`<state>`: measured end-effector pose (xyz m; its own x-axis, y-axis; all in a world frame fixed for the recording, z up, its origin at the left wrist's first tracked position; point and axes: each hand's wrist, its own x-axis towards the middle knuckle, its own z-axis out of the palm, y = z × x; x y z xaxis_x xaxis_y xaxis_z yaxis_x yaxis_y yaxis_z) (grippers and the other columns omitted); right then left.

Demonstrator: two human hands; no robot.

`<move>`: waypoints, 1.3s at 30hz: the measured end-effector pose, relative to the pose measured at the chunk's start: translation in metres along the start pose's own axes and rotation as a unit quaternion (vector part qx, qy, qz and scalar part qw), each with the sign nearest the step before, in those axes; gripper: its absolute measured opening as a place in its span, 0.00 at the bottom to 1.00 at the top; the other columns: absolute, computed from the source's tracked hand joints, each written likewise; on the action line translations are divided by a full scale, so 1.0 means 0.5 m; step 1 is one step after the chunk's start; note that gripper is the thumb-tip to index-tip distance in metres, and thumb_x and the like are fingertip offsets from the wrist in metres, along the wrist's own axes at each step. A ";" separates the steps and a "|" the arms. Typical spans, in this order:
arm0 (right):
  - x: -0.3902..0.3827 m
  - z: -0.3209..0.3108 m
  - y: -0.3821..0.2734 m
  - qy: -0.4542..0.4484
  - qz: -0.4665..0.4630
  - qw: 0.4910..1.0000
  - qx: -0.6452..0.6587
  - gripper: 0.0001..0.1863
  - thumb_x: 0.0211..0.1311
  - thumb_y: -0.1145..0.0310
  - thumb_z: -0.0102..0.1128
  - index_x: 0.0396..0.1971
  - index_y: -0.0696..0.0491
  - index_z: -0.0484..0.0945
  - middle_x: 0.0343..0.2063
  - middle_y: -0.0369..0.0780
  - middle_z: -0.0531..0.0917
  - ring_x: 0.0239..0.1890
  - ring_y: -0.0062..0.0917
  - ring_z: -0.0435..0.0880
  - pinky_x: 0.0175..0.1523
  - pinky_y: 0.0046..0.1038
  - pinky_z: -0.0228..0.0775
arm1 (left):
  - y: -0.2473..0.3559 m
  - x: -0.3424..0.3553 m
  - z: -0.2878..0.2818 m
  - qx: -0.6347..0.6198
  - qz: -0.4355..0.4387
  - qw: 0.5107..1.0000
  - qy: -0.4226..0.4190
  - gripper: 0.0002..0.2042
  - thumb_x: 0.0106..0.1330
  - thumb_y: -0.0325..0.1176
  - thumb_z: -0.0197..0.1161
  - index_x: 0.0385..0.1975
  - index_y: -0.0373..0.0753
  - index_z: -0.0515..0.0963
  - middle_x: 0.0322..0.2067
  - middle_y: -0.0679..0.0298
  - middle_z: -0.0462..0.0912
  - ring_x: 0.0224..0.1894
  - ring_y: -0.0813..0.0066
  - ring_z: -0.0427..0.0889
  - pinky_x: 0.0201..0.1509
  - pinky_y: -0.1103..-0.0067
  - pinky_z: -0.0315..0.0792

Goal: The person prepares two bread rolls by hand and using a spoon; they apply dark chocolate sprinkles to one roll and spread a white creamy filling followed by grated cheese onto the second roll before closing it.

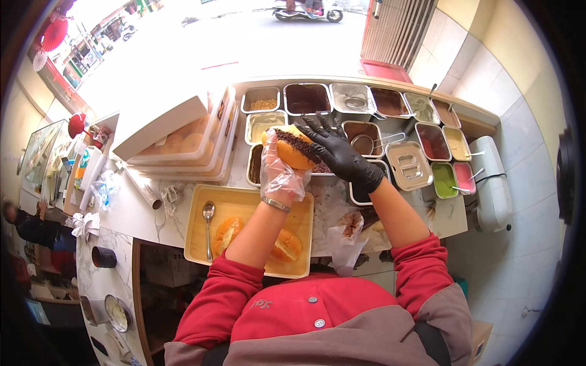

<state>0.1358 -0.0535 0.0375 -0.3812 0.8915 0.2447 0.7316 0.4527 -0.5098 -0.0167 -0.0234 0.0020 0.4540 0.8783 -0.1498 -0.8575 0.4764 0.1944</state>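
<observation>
A split bun (294,157) filled with dark sprinkles is in my left hand (279,171), whose clear-gloved fingers are closed round it. My right hand (342,155), in a black glove, has its fingers stretched out against the bun's right side and top. Below them a yellow tray (198,229) holds a spoon (207,226) and two split buns (285,247), partly covered by my left forearm. Directly behind my hands are metal tubs (307,97) of toppings, some hidden by the bun and hands.
Stacked plastic boxes (177,171) stand left on the counter (165,219). Right are a lidded tub (408,168), small spread tubs (444,180) and a grey appliance (491,183). A plastic bag (339,250) lies near the front. A person (36,229) is at far left; a scooter (308,13) is outside.
</observation>
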 end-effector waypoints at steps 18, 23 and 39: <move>-0.056 0.013 -0.036 0.078 -0.027 0.978 -0.190 0.32 0.64 0.49 0.45 0.67 0.37 0.55 0.69 0.41 0.51 0.71 0.44 0.42 0.69 0.52 0.19 | 0.010 -0.013 0.024 -0.025 -0.015 0.999 0.015 0.24 0.64 0.50 0.55 0.52 0.37 0.67 0.48 0.54 0.76 0.51 0.57 0.77 0.57 0.56 0.71; -0.061 0.024 -0.041 0.060 -0.012 0.968 -0.244 0.34 0.63 0.46 0.47 0.68 0.36 0.53 0.69 0.40 0.51 0.72 0.42 0.41 0.69 0.52 0.17 | 0.013 -0.011 0.018 -0.038 -0.024 0.999 0.005 0.24 0.65 0.50 0.55 0.51 0.37 0.67 0.47 0.54 0.76 0.50 0.58 0.77 0.56 0.58 0.72; -0.047 0.015 -0.046 0.066 -0.021 0.973 -0.222 0.32 0.62 0.47 0.47 0.66 0.36 0.58 0.69 0.40 0.50 0.72 0.44 0.39 0.70 0.51 0.18 | 0.005 -0.018 0.009 0.014 -0.007 1.000 0.012 0.22 0.65 0.50 0.54 0.49 0.38 0.71 0.44 0.56 0.79 0.47 0.61 0.79 0.54 0.63 0.74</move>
<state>0.1237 -0.0850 0.0374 -0.3617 0.8534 0.3754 0.9002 0.4244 -0.0974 -0.0216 -0.0299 0.0083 0.4598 0.8703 -0.1765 -0.8434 0.4902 0.2200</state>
